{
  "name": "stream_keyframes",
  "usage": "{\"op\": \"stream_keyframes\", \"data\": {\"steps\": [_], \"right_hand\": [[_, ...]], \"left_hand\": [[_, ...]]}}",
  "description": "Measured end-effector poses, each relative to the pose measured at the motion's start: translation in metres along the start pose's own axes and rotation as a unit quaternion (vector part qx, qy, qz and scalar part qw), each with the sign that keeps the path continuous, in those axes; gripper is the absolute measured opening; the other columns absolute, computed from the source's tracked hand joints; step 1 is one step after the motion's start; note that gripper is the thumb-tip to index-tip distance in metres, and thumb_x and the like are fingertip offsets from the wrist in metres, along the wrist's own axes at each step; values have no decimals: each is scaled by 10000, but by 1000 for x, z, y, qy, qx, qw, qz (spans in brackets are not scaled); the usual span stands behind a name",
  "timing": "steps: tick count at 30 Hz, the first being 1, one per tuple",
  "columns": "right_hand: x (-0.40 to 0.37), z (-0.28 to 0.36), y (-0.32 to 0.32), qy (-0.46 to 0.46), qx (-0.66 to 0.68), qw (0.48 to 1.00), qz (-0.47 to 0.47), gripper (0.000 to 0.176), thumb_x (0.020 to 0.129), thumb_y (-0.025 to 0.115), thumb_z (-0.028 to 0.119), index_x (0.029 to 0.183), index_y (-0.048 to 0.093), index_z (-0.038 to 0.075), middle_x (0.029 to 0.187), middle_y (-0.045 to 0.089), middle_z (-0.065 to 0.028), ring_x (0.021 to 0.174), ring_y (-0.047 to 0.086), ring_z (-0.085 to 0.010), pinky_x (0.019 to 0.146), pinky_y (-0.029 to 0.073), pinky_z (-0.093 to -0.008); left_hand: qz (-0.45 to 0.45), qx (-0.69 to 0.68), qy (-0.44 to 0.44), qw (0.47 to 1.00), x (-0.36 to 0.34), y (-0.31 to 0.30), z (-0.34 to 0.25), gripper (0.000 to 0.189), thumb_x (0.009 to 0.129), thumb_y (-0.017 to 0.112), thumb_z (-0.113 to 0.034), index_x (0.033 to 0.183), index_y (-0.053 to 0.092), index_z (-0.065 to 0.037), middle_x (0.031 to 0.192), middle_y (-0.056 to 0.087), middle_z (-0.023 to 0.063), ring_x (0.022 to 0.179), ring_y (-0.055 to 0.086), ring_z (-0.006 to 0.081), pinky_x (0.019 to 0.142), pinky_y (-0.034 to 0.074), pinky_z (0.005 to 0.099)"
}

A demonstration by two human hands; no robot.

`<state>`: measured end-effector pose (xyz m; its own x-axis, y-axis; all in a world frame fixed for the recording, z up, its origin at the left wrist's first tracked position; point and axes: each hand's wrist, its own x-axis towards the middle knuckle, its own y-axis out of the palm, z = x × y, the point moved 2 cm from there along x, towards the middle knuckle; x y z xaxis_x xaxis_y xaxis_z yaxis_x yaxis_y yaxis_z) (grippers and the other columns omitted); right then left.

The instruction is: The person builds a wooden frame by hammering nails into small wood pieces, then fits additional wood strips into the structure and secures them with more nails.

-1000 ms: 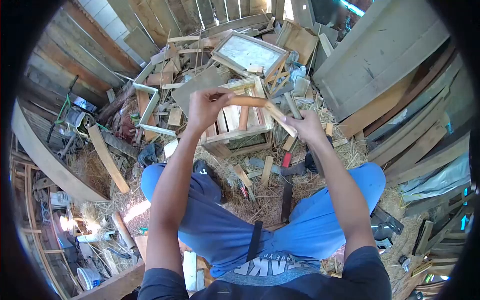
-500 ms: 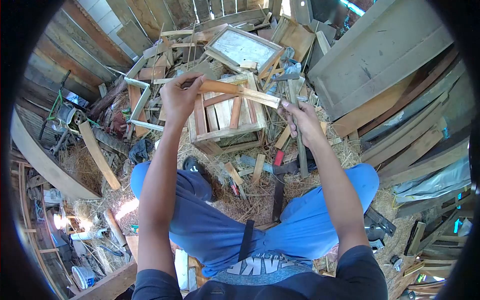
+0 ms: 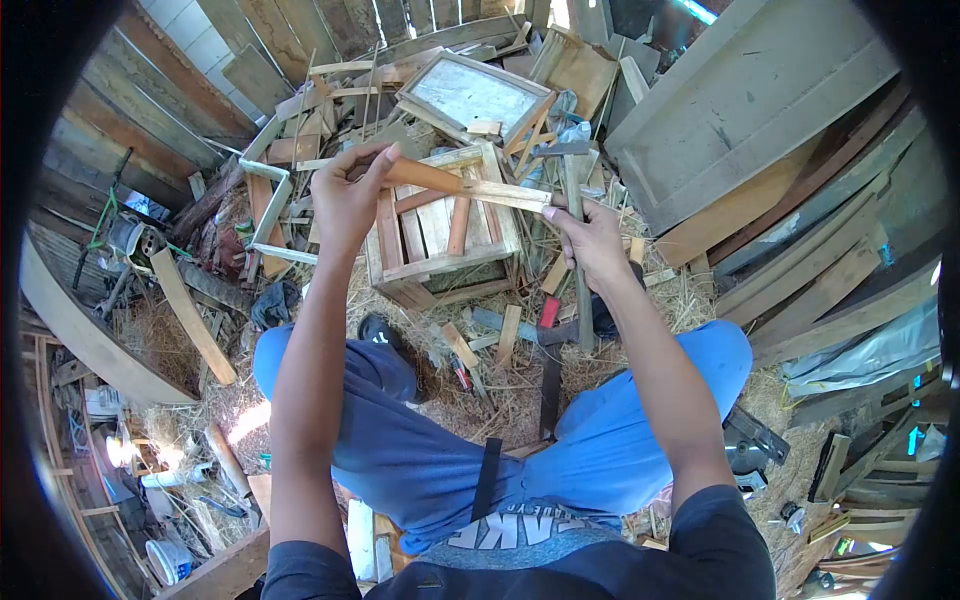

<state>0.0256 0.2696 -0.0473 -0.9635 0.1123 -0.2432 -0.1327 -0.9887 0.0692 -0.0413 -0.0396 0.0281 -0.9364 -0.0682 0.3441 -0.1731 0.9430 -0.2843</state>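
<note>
— What do we have in our left hand (image 3: 350, 195)?
— The reddish-brown end of a long, narrow wooden slat (image 3: 470, 187), with our fingers closed tight around it. Its pale end reaches our right hand (image 3: 592, 238).
— And that hand?
— It is wrapped around the handle of a grey-headed, wooden-handled hammer (image 3: 570, 175), and its thumb presses the slat's tip. The hammer stands nearly upright, head up.
— Where is the slat?
— In the air, almost level, just above the small, pale, slatted wooden crate (image 3: 440, 245) on the straw-strewn ground (image 3: 500, 395) before our knees.
</note>
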Motion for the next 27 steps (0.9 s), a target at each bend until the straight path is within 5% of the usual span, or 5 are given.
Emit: {"op": "stream_keyframes", "data": {"steps": [8,11,16,24,27], "right_hand": [[-8,-15,10,35,68,997,11,269,951,762,146,1162,692,-7,608,489,39,473,446,-72,408,363,-261],[-11,-16,16,42,73,996,20,248,948,756,135,1141,688,-5,610,493,31,477,445,-77,407,358,-263],[-14,-28,20,67,94,992,47,248,952,753,145,1138,681,-3,610,493,27,475,442,-80,407,357,-266],[-26,-52,20,86,28,996,8,223,1015,701,236,1027,701,14,603,499,20,459,457,-76,388,333,-274],[-33,-66,14,68,-38,997,30,255,1050,648,267,995,692,22,742,654,-14,487,463,-59,402,383,-239]], "left_hand": [[49,-176,-59,981,-10,20,9,655,1015,719,-197,1557,399,-14,1351,615,160,1151,657,182,941,586,322],[68,-184,-133,971,-18,38,37,636,1028,700,-277,1547,419,-41,1393,598,161,1227,634,224,986,577,389],[118,-191,-175,959,-45,65,70,389,1019,715,-264,1256,656,40,1070,726,110,950,720,175,810,620,328],[26,-49,-336,940,-86,81,96,407,1052,652,-350,942,671,42,635,602,51,558,632,174,434,452,329],[-28,-42,-347,936,-93,84,135,430,1040,660,-350,864,663,43,590,585,67,535,630,197,467,462,376]]}}
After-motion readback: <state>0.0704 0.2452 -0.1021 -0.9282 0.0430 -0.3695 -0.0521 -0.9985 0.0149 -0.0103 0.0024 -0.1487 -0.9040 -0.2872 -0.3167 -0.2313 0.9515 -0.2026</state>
